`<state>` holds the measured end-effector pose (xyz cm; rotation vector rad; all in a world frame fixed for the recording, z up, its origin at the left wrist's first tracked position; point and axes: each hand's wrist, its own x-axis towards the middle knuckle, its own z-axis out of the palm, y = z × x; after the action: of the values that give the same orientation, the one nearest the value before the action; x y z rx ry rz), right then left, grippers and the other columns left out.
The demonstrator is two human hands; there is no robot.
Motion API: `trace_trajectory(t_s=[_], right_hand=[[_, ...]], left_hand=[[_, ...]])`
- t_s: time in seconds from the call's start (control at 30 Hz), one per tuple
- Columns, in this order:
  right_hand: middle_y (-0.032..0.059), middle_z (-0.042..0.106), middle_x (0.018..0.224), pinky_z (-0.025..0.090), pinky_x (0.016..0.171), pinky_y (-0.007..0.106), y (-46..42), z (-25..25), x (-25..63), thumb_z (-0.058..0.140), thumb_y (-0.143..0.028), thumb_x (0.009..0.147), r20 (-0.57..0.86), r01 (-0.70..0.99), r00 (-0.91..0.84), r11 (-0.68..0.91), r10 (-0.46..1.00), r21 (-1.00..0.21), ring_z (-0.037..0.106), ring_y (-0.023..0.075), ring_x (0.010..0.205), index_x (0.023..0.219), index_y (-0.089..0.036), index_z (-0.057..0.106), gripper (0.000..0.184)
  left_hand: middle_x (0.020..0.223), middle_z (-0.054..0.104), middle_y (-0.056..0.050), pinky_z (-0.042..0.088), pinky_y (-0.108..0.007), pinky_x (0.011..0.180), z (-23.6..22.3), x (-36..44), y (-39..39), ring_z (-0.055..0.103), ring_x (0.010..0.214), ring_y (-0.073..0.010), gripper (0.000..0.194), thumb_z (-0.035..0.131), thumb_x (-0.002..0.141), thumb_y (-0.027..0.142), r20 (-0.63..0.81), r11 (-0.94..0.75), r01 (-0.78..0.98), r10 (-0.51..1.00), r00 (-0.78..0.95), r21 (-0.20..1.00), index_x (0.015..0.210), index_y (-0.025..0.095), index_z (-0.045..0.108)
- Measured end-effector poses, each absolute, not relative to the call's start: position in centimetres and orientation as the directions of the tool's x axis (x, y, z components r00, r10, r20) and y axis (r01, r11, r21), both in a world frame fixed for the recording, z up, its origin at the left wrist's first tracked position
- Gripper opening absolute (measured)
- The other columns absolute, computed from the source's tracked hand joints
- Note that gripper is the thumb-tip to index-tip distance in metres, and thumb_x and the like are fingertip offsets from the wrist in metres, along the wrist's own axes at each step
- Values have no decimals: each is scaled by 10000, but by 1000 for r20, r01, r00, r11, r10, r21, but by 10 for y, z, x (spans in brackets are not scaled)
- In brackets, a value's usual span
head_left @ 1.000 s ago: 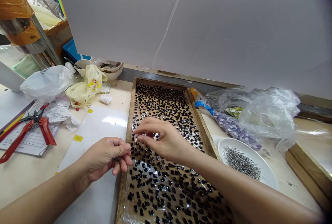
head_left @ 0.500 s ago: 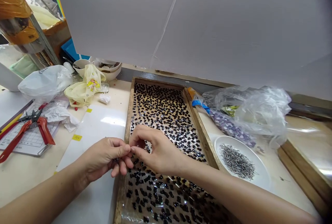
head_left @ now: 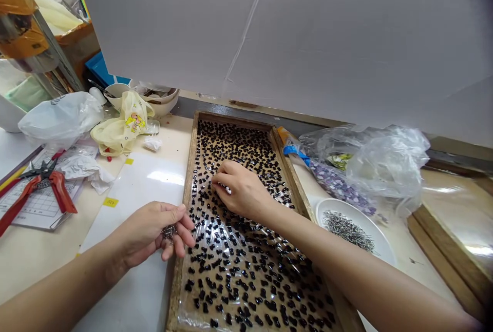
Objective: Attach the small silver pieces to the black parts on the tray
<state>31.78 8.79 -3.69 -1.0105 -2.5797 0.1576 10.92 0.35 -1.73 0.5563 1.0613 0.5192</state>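
My left hand (head_left: 164, 232) is cupped beside the left rim of a shallow wooden tray (head_left: 187, 183), holding a small bunch of thin metal pins (head_left: 169, 231) in its curled fingers. Many small glossy black pieces (head_left: 245, 316) lie spread over the tray's clear film. Above the middle of the tray, my right hand (head_left: 242, 188) has thumb and forefinger pinched together among the black pieces. Whatever sits between those fingertips is too small to make out. More metal pins (head_left: 346, 230) lie heaped on a white plate (head_left: 385, 250) to the right, partly behind my right forearm.
Red-handled pliers (head_left: 46, 178) rest on papers at the left, near a yellow plastic bag (head_left: 115, 134) and bowls (head_left: 165, 103). Beyond the tray's right rim lie a bag of purple chips (head_left: 339, 183) and crumpled clear plastic (head_left: 389, 168). A grey panel (head_left: 308, 39) stands behind.
My right hand has left my left hand's fingertips and moved up and right over the tray. The pins in my left hand show more clearly now. The view has shifted slightly.
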Motion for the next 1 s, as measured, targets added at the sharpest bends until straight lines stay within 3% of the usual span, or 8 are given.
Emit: trace_trajectory(t_s=[0.8,0.9,1.0], right_hand=[[88,580,787,398,617,283,91,-41,318,483,-147,846,252,633,-689,734,679,-246,498,178,733,802,-139,684,206],[100,603,858,432,660,308,81,-28,315,499,-124,836,279,600,-658,711,699,-368,527,189,789,914,-134,680,197],[58,612,841,463,663,280,63,-10,304,558,-125,813,196,470,-652,593,733,-654,552,154,775,900,-166,682,157]], left_hand=[[622,666,-53,264,-137,317,-14,111,2,529,406,-59,317,601,771,426,-664,763,-111,616,424,637,763,109,612],[611,668,-54,251,-132,300,-13,112,1,522,386,-56,306,611,765,413,-654,760,-97,610,447,643,747,108,615],[589,668,-56,229,-129,283,-14,112,0,524,369,-57,312,604,772,416,-632,756,-76,593,500,650,734,107,621]])
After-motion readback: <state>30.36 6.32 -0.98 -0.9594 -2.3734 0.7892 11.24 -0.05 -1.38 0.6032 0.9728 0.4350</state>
